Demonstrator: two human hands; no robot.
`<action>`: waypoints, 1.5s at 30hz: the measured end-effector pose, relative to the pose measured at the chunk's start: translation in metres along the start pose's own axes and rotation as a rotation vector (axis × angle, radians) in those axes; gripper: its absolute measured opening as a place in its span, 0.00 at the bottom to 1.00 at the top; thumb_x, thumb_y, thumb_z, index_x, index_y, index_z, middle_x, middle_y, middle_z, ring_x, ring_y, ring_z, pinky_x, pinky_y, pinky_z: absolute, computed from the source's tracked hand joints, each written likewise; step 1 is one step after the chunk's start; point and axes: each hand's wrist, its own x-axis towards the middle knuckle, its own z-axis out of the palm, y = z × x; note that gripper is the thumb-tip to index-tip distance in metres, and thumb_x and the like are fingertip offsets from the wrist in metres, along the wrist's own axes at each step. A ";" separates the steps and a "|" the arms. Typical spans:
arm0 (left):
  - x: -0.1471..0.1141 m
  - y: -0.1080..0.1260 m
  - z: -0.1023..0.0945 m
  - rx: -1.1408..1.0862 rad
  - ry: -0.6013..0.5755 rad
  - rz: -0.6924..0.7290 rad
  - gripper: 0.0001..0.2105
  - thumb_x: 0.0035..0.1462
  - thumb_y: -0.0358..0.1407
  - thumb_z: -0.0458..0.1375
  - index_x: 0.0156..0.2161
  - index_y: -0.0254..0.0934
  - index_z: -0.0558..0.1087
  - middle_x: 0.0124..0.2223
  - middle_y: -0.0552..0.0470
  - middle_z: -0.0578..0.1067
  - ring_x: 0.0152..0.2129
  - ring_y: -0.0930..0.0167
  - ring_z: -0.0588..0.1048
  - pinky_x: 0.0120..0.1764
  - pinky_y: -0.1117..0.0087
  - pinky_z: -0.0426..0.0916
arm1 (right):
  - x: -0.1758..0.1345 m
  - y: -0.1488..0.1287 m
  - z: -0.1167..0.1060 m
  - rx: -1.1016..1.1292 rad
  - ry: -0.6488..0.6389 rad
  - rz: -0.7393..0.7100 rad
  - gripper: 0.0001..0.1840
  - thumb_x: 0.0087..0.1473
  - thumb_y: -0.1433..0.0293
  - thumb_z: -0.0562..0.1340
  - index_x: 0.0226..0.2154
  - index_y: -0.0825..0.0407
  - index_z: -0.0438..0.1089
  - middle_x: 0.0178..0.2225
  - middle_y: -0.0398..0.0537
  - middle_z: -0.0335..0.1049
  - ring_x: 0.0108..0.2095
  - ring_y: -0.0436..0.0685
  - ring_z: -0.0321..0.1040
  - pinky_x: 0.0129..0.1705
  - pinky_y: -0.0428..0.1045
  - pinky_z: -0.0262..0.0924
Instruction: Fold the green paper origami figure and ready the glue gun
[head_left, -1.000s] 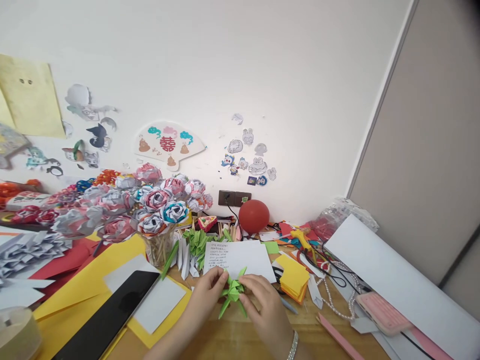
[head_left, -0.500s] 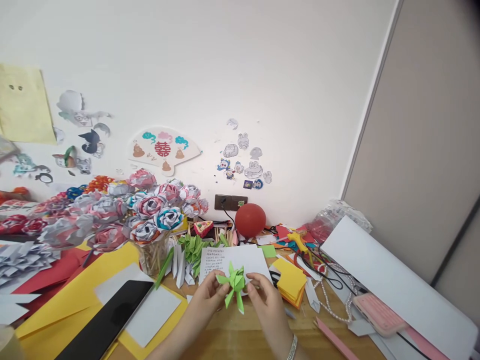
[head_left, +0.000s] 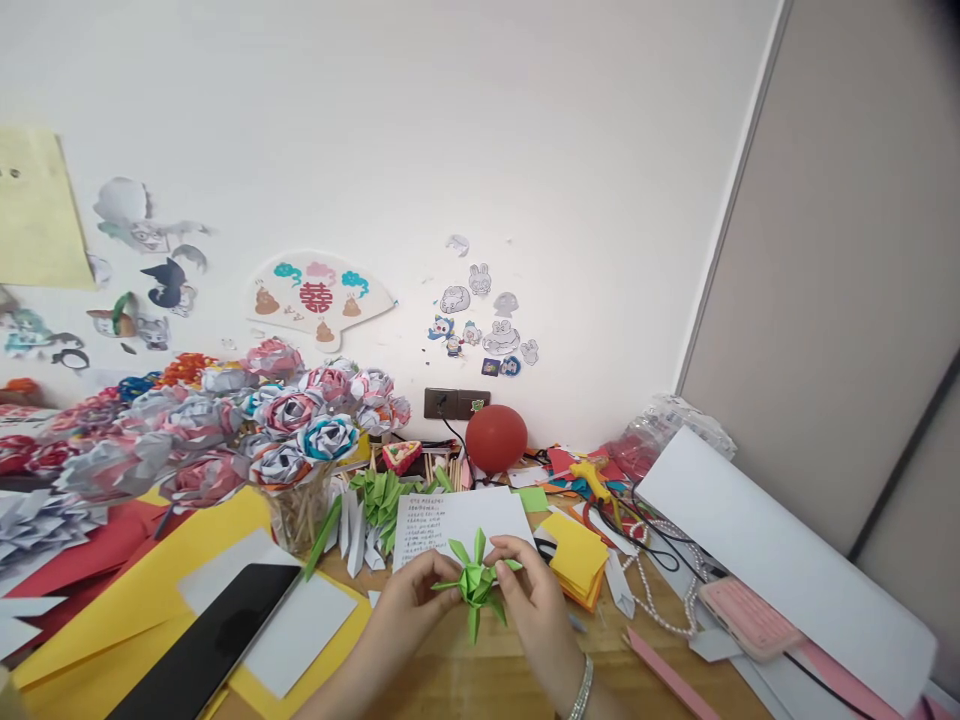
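Between my two hands is a green folded-paper flower (head_left: 475, 584) with pointed petals spread outward, held above the wooden table (head_left: 450, 670). My left hand (head_left: 416, 598) pinches a petal on its left side between thumb and fingers. On the opposite side, my right hand (head_left: 527, 583) pinches a right-hand petal, thumb in front. Behind the flower lies a white sheet with handwriting (head_left: 495, 510), partly covered by my hands. A heap of green folded-paper pieces (head_left: 377, 497) and several white folded strips (head_left: 352, 530) sit just left of that sheet.
Paper roses (head_left: 289, 415) crowd the back left. A black tablet-like slab (head_left: 206, 645) lies on yellow paper (head_left: 82, 630). To the right are yellow paper squares (head_left: 577, 553), a bead string (head_left: 679, 630), a yellow glue gun (head_left: 592, 475) and a pink strip (head_left: 667, 675). A red balloon (head_left: 496, 438) rests by the wall.
The flower has turned so its petals now point up, down and sideways. My right hand has closed on a petal; my left hand keeps its hold. The view has shifted slightly right.
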 end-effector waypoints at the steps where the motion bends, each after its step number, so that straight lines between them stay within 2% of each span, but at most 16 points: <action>1: 0.000 -0.001 0.000 0.015 -0.003 0.002 0.07 0.43 0.36 0.62 0.24 0.37 0.68 0.28 0.52 0.74 0.28 0.67 0.73 0.34 0.68 0.67 | 0.000 0.000 0.000 0.008 0.008 0.008 0.14 0.55 0.63 0.56 0.41 0.52 0.69 0.37 0.51 0.72 0.38 0.58 0.70 0.39 0.49 0.66; 5: -0.001 -0.001 0.001 0.091 -0.019 0.002 0.04 0.43 0.34 0.60 0.24 0.37 0.69 0.29 0.50 0.76 0.30 0.66 0.74 0.35 0.67 0.67 | 0.002 -0.001 0.000 0.024 0.007 0.030 0.12 0.53 0.65 0.58 0.38 0.53 0.70 0.37 0.53 0.72 0.39 0.59 0.70 0.37 0.49 0.67; 9: -0.005 0.001 0.007 0.198 -0.035 -0.021 0.02 0.42 0.30 0.57 0.22 0.37 0.69 0.25 0.53 0.74 0.26 0.67 0.73 0.32 0.69 0.66 | 0.004 -0.003 -0.001 -0.047 0.003 0.012 0.06 0.49 0.70 0.59 0.32 0.53 0.71 0.33 0.51 0.73 0.35 0.58 0.70 0.34 0.48 0.66; 12: -0.007 0.004 0.006 0.275 -0.045 -0.048 0.05 0.40 0.26 0.54 0.22 0.38 0.70 0.25 0.54 0.74 0.26 0.68 0.72 0.31 0.71 0.65 | 0.005 -0.002 -0.002 -0.108 -0.007 -0.003 0.05 0.48 0.73 0.59 0.28 0.53 0.70 0.30 0.49 0.73 0.33 0.57 0.70 0.32 0.47 0.64; 16: -0.003 0.007 -0.007 0.358 -0.026 -0.088 0.11 0.35 0.25 0.50 0.25 0.38 0.71 0.28 0.53 0.75 0.29 0.66 0.73 0.32 0.69 0.65 | 0.007 0.000 -0.002 -0.161 0.024 0.000 0.05 0.47 0.74 0.59 0.26 0.52 0.70 0.29 0.48 0.72 0.32 0.57 0.70 0.33 0.48 0.64; 19: -0.001 0.009 -0.013 0.402 0.005 -0.114 0.13 0.37 0.26 0.48 0.29 0.38 0.71 0.29 0.51 0.74 0.29 0.65 0.73 0.31 0.68 0.65 | 0.006 0.004 0.000 -0.187 0.045 0.022 0.05 0.45 0.75 0.59 0.23 0.51 0.70 0.26 0.47 0.72 0.30 0.58 0.69 0.33 0.49 0.63; 21: -0.003 0.012 -0.008 0.411 -0.030 -0.103 0.10 0.41 0.28 0.49 0.29 0.38 0.72 0.30 0.51 0.75 0.30 0.64 0.73 0.33 0.68 0.65 | 0.005 0.006 0.001 -0.199 0.048 0.043 0.06 0.44 0.76 0.59 0.21 0.50 0.69 0.25 0.46 0.71 0.28 0.59 0.69 0.32 0.50 0.63; 24: -0.009 0.014 0.004 0.418 -0.087 -0.080 0.06 0.44 0.33 0.54 0.25 0.38 0.73 0.29 0.52 0.76 0.30 0.65 0.73 0.34 0.69 0.64 | 0.003 0.008 0.003 -0.205 0.053 0.070 0.07 0.44 0.77 0.58 0.21 0.50 0.69 0.25 0.47 0.71 0.30 0.59 0.69 0.33 0.50 0.63; 28: -0.012 0.009 0.015 0.428 -0.043 -0.089 0.06 0.45 0.34 0.54 0.21 0.38 0.71 0.23 0.55 0.72 0.24 0.67 0.69 0.30 0.71 0.61 | 0.000 0.006 0.007 -0.183 0.005 0.094 0.07 0.45 0.76 0.58 0.23 0.51 0.70 0.26 0.47 0.72 0.31 0.59 0.70 0.35 0.50 0.63; 34: -0.007 0.001 0.012 0.367 0.025 -0.116 0.07 0.45 0.37 0.56 0.22 0.37 0.71 0.22 0.56 0.71 0.21 0.69 0.69 0.26 0.73 0.61 | -0.002 0.004 0.009 -0.123 -0.075 0.119 0.06 0.43 0.77 0.61 0.25 0.51 0.72 0.28 0.46 0.74 0.32 0.58 0.71 0.33 0.48 0.64; 39: -0.007 0.006 0.011 0.328 0.053 -0.088 0.05 0.44 0.37 0.58 0.25 0.37 0.72 0.27 0.52 0.75 0.26 0.67 0.73 0.28 0.72 0.65 | -0.001 0.004 0.009 -0.083 -0.088 0.133 0.04 0.43 0.76 0.61 0.25 0.52 0.69 0.28 0.46 0.73 0.33 0.58 0.71 0.32 0.49 0.65; 45: -0.007 0.006 0.008 0.356 0.092 -0.046 0.05 0.43 0.37 0.60 0.24 0.38 0.70 0.26 0.52 0.76 0.26 0.65 0.74 0.31 0.69 0.66 | -0.001 0.002 0.008 -0.059 -0.093 0.121 0.05 0.43 0.77 0.61 0.26 0.51 0.68 0.28 0.45 0.71 0.32 0.57 0.71 0.33 0.48 0.65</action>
